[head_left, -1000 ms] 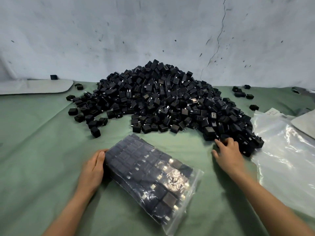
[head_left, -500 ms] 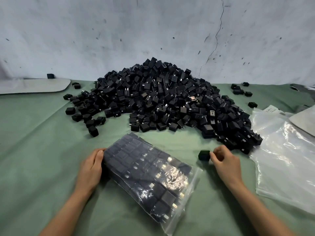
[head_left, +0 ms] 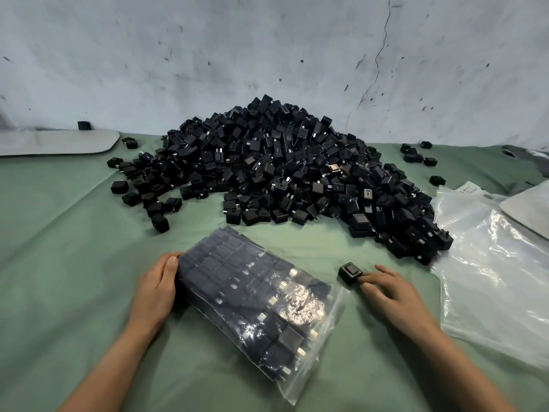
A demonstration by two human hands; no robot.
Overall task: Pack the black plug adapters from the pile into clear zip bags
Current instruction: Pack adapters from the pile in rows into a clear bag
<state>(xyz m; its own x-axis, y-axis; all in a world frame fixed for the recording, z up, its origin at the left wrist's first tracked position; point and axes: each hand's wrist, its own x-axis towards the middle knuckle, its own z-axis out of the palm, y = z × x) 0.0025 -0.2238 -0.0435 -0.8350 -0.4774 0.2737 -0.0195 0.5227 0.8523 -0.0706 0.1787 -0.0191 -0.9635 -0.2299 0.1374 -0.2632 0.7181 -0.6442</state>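
Observation:
A big pile of black plug adapters [head_left: 282, 173] lies on the green cloth [head_left: 59, 263] against the wall. In front of it a clear zip bag [head_left: 255, 304] lies flat and slanted, packed with rows of adapters, its mouth towards the lower right. My left hand [head_left: 157, 289] rests against the bag's closed upper-left end, fingers fairly straight. My right hand [head_left: 395, 292] lies palm down to the right of the bag, its fingertips touching a single black adapter [head_left: 350, 272] that sits on the cloth, apart from the pile.
Empty clear zip bags [head_left: 490, 263] are stacked at the right. Grey flat boards lie at the far left [head_left: 59, 141] and far right [head_left: 528, 209]. Stray adapters [head_left: 416, 154] are scattered behind the pile's right side and at its left fringe [head_left: 154, 203].
My right hand has drawn one adapter out of the pile's right edge and towards me and the bag. My left hand and the bag have stayed in place.

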